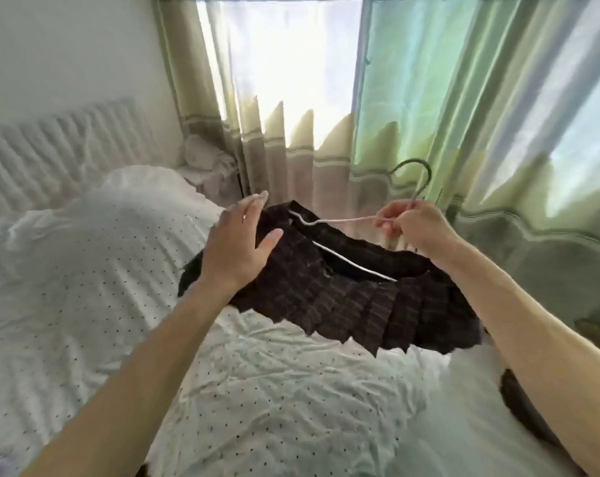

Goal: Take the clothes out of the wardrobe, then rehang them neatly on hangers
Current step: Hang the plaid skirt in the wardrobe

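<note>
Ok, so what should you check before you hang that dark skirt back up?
1. Grip: the right hand pinches the hanger at its neck: ok.
2. Hanger arm inside the skirt waist: ok at the left end; other end, cannot tell.
3. Support: the left hand rests flat on the skirt, fingers straight: ok.
4. Skirt hangs straight: not ok, it is tilted and bunched.
5. The hook is free: ok.
6. Skirt clear of the bed: cannot tell.
</note>
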A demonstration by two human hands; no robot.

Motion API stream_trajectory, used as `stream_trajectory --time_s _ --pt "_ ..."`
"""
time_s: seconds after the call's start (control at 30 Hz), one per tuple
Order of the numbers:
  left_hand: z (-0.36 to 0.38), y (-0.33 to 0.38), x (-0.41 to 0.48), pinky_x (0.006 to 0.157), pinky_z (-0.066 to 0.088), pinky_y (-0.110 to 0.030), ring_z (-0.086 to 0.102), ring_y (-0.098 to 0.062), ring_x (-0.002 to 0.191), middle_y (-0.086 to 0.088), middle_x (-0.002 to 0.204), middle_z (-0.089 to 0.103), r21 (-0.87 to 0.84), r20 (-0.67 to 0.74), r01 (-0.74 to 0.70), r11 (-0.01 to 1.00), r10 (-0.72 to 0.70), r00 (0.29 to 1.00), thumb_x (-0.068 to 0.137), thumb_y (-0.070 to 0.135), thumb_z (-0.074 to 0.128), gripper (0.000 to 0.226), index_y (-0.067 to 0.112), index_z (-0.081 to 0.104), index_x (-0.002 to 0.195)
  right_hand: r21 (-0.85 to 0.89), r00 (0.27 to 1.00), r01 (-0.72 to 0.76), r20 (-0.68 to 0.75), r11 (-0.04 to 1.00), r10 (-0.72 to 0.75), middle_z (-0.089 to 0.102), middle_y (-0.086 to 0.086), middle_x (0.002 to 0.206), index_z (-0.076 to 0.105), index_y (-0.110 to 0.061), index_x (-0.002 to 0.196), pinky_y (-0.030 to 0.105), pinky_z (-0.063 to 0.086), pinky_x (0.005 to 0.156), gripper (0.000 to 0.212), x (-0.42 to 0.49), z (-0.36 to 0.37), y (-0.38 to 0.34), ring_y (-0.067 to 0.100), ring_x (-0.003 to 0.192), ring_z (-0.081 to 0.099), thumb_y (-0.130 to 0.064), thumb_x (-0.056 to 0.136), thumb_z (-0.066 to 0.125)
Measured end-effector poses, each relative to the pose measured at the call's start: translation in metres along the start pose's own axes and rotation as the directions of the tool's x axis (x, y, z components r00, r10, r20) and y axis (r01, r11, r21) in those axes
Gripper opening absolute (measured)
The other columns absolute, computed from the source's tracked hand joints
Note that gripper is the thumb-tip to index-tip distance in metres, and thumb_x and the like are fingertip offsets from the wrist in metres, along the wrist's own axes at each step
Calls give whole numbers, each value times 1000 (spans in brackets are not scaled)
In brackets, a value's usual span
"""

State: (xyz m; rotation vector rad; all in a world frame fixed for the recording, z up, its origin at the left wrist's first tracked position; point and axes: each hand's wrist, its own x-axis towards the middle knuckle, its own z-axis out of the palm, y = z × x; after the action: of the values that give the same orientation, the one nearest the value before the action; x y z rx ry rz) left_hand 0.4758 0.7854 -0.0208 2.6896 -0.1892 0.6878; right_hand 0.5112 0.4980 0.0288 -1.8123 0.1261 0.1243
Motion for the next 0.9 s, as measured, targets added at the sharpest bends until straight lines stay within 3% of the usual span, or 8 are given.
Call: stream_trajectory --time_s 0.1,0.23,0.37,0.5,0.57,0.67,0.7,0.9 --pt "16 49 27 104 46 -42 55 -19 122 2 129 64 -144 99 -94 985 109 989 97 42 59 41 28 60 136 -181 998 36 -40 983 -44 67 -1 58 67 -5 73 26 48 57 39 -14 -58 12 9 51 57 19 77 36" --pt "62 132 35 83 52 -34 65 -6 88 18 91 71 -345 261 -121 931 219 940 94 39 66 8 36 73 94 -307 987 20 -148 951 -68 71 1 63 70 -16 64 44 55 80 41 -35 -132 34 22 69 68 9 73 40" --pt "103 219 33 72 41 -6 62 5 84 20 86 69 -486 351 -78 870 277 894 97 47 57 13 38 67 99 -312 965 -26 -255 950 -58 70 -2 62 71 -17 64 45 53 91 39 -60 -212 57 18 81 70 7 71 41" --pt "138 294 40 71 47 -17 62 -3 72 14 70 67 -491 427 -135 861 373 823 96 54 55 23 37 72 99 -247 937 -79 -350 966 -13 71 2 64 73 -18 66 41 55 83 43 -95 -292 91 16 82 69 8 70 40" --pt "151 336 42 76 52 -32 62 -4 74 17 72 68 -479 474 -240 844 479 739 94 50 61 14 41 72 96 -216 915 -109 -403 970 13 72 4 66 73 -17 70 38 54 77 43 -109 -321 113 14 76 67 9 71 39" --pt "160 385 37 82 53 -33 62 -1 83 23 80 65 -465 531 -392 794 604 595 93 49 63 12 43 72 99 -184 897 -149 -439 972 54 73 4 68 72 -18 74 41 54 77 39 -129 -335 142 28 79 68 5 69 41" --pt "184 444 31 84 52 -32 63 -1 87 25 82 64 -554 526 -434 711 702 480 94 48 62 12 44 71 102 -131 828 -215 -550 968 109 74 3 68 72 -18 74 42 53 78 38 -154 -366 162 28 79 68 5 69 42" --pt "248 567 -27 84 48 -29 62 -17 99 9 102 66 -769 397 -504 393 912 105 102 34 53 18 26 66 110 47 646 -304 -724 952 241 76 -2 72 72 -22 74 33 49 77 29 -223 -395 213 8 79 70 -3 65 52"
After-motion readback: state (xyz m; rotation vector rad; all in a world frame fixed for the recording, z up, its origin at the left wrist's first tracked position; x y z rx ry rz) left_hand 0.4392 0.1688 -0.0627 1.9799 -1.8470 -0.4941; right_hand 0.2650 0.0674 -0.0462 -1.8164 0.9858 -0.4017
